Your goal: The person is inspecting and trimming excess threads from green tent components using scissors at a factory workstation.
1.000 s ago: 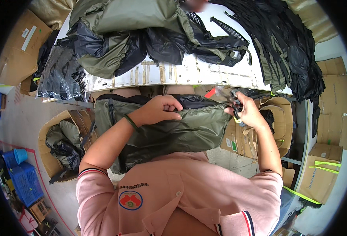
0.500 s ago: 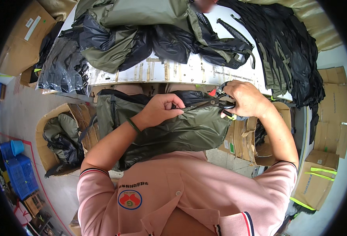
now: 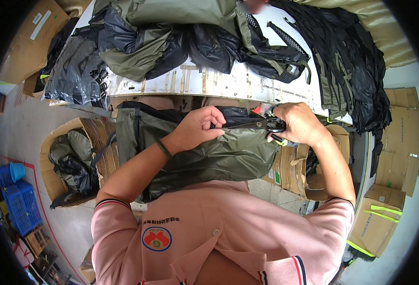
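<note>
My right hand (image 3: 298,124) is closed round the black handles of a pair of scissors (image 3: 260,125), whose blades point left along the top edge of an olive-green bag (image 3: 219,152). The bag is of thin, shiny cloth with a dark lining and lies across my lap. With thumb and fingers pinched together, my left hand (image 3: 201,127) grips the bag's upper edge close to the blade tips. Whether the blades are parted around anything is too dark to make out. A small red piece and a yellow-green bit show beside my right hand.
Ahead stands a white table (image 3: 219,88) with taped marks, bearing a heap of olive and black bags (image 3: 171,42). Black straps (image 3: 342,61) are piled at its right, clear plastic packs (image 3: 74,71) at its left. Open cardboard boxes (image 3: 57,142) flank my lap; blue crates (image 3: 22,204) stand left.
The scissors have tilted to lie more level along the bag's edge. My left hand keeps its pinch on the cloth, and the whole view has shifted slightly.
</note>
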`<state>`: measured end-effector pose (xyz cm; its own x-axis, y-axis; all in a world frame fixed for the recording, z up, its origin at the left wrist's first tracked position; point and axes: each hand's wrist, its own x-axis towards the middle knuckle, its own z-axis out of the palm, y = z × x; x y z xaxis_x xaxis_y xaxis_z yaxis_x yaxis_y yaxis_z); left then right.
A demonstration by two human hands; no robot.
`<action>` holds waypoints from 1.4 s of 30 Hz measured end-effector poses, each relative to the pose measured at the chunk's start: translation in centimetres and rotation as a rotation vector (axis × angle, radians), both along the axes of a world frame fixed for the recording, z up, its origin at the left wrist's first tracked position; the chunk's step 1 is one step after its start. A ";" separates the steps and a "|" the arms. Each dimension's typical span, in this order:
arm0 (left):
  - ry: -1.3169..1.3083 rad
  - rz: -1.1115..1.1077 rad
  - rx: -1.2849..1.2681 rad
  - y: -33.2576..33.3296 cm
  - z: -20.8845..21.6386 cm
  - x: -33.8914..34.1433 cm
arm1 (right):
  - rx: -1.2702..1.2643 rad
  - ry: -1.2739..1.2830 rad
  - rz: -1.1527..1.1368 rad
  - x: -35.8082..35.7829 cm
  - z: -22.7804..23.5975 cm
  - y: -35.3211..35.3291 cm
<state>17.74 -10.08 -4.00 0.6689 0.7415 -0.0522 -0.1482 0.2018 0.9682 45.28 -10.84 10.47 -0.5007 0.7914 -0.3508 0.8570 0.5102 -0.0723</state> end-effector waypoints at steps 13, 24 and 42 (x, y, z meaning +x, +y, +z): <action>-0.025 0.008 0.028 0.0 -0.2 0.3 | 0.009 0.018 0.001 -0.8 -0.8 0.4; 0.072 0.028 0.305 0.8 0.1 -1.2 | 0.105 0.099 0.048 -0.2 -1.7 0.0; 0.208 0.211 -0.013 3.4 -4.1 -20.6 | 0.192 0.281 -0.288 0.4 -6.1 1.3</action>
